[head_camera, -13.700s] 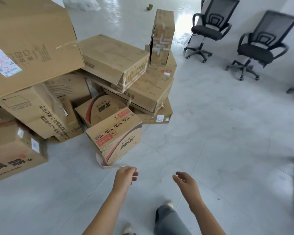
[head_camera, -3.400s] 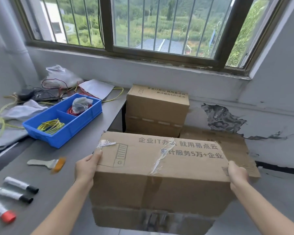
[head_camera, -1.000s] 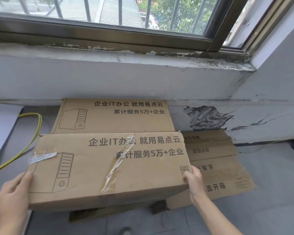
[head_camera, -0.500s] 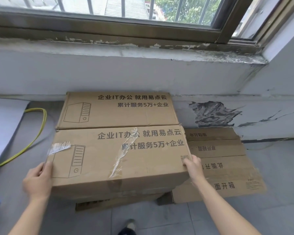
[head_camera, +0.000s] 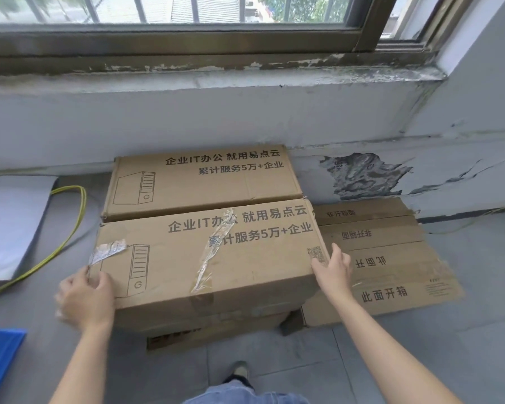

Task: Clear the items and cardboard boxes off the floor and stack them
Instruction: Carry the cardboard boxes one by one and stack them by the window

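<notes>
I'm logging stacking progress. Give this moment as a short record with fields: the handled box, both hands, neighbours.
box: taped brown cardboard box, atop a lower cardboard box
left: left hand holds its left front corner
right: right hand pressed flat on its right end
behind: matching brown cardboard box, touching it
beside: flat brown cardboard box on its right, lower
table: yellow cable, left

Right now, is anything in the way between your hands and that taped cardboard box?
Nothing visible. The left hand touches the taped box at its left end, and the right hand lies against its right end.
</notes>
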Demonstrator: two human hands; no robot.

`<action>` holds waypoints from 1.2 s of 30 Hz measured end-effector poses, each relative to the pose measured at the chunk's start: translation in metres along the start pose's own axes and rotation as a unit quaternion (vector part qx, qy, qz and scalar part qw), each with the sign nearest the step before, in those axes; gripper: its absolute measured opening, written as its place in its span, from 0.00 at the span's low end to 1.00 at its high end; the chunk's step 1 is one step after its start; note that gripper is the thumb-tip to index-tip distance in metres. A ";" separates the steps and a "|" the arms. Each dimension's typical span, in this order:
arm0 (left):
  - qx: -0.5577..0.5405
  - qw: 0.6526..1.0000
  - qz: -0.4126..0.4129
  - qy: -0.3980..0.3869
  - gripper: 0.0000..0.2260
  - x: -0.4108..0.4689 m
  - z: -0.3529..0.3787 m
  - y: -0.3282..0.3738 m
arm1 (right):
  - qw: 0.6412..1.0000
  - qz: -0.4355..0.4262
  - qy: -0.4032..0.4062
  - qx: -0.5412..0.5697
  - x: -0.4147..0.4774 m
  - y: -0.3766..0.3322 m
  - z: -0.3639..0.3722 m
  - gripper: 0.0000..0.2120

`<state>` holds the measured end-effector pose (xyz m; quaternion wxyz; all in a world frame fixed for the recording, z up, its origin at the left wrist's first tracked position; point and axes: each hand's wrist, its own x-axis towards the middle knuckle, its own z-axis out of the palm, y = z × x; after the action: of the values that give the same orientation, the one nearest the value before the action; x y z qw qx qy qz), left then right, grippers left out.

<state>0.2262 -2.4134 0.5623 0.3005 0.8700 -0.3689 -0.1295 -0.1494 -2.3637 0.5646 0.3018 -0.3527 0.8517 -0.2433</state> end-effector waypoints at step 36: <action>0.238 0.366 0.430 -0.790 0.09 -0.608 0.043 0.071 | 0.587 0.408 0.490 0.498 -0.357 0.357 -0.119 0.09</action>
<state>-0.2548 -2.0330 0.5748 -0.3326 0.1287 -0.7776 -0.5178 -0.1896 -1.8473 0.5461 0.0355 0.4102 0.6708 -0.6168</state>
